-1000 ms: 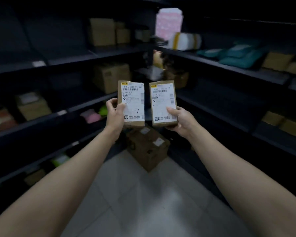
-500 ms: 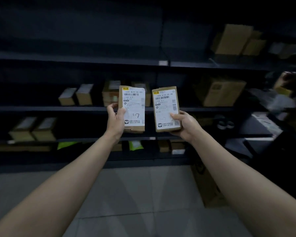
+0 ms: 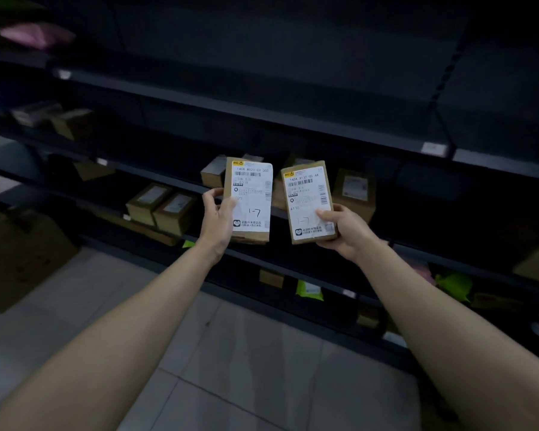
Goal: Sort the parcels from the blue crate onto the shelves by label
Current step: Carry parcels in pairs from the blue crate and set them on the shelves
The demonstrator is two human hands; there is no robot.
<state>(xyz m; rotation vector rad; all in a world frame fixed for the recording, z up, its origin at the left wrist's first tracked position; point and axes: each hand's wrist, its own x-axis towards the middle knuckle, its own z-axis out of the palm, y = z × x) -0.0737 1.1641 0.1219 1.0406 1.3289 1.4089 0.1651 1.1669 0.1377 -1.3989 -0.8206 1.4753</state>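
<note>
Head view: left hand (image 3: 216,219) grips left parcel (image 3: 250,200), right hand (image 3: 344,229) right parcel (image 3: 309,203)

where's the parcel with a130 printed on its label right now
In the head view it is right of centre, held upright in the right hand, beside the left hand's parcel and in front of the dark shelves.

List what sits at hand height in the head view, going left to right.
Pair of small brown boxes on the shelf → left hand → its labelled parcel marked 1-7 → second parcel, also 1-7 → right hand.
</note>
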